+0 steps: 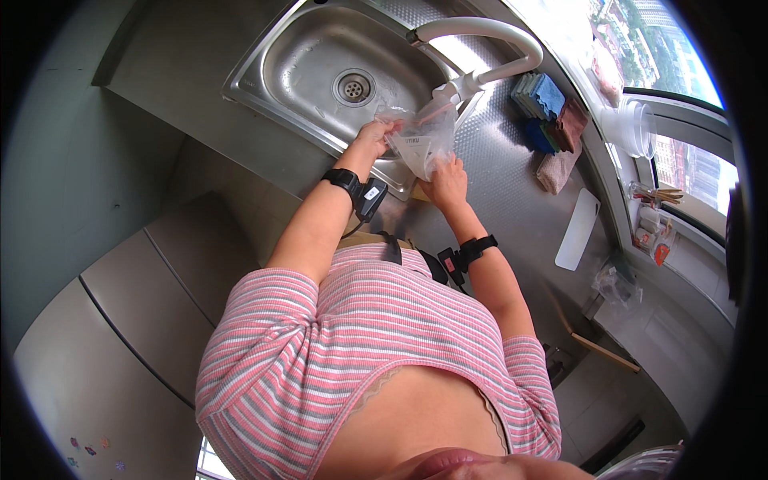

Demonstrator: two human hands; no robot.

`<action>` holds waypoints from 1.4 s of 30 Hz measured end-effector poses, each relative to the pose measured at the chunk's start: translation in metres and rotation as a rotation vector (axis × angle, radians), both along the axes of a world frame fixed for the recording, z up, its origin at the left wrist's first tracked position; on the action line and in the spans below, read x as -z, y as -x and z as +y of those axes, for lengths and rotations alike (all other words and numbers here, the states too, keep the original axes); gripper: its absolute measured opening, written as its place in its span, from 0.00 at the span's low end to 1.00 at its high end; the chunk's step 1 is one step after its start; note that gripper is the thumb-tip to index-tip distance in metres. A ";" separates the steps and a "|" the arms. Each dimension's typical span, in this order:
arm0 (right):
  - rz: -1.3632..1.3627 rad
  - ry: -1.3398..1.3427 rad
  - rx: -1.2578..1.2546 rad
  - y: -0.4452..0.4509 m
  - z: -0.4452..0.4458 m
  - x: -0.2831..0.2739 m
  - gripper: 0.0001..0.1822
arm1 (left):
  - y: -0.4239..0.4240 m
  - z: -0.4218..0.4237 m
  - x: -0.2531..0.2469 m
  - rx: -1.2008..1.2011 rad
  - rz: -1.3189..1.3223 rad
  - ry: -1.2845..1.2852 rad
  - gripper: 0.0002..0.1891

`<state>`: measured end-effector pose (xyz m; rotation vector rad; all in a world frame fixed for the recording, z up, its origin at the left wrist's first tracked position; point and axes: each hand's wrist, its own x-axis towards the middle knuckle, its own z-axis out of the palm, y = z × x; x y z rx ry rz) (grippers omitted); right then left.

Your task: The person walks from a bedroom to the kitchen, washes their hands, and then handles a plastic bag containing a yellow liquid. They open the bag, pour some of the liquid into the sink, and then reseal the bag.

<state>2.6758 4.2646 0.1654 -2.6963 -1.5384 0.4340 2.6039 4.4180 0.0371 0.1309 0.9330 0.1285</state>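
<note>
A clear plastic bag (427, 141) with printing on it is stretched between my two hands, over the near right edge of the stainless steel sink (354, 60). My left hand (377, 137) pinches the bag's left side near its top. Lower on the right, my right hand (445, 181) grips the bag's bottom corner. Something whitish shows through the film, but I cannot tell what it is. Under my right hand a bit of something yellow (420, 192) peeks out on the counter.
A white faucet (480, 27) arches over the sink. Folded cloths (549, 111) lie right of it, and a white flat board (578, 229) rests farther along the steel counter (504, 198). Plastic tubs (630, 127) line the windowsill. A crumpled clear bag (618, 285) lies at the right.
</note>
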 end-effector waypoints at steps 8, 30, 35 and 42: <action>-0.002 0.011 0.002 0.000 0.000 -0.002 0.28 | 0.002 0.002 -0.014 -0.016 -0.067 0.035 0.16; 0.029 0.011 0.051 -0.008 -0.001 0.012 0.24 | 0.005 0.008 -0.021 -0.387 -0.394 0.270 0.14; -0.004 0.051 -0.012 -0.010 -0.005 0.020 0.21 | 0.003 0.006 -0.030 -0.324 -0.329 0.192 0.14; 0.492 0.144 0.069 -0.038 -0.001 -0.002 0.39 | 0.003 0.007 -0.025 -0.388 -0.279 0.234 0.14</action>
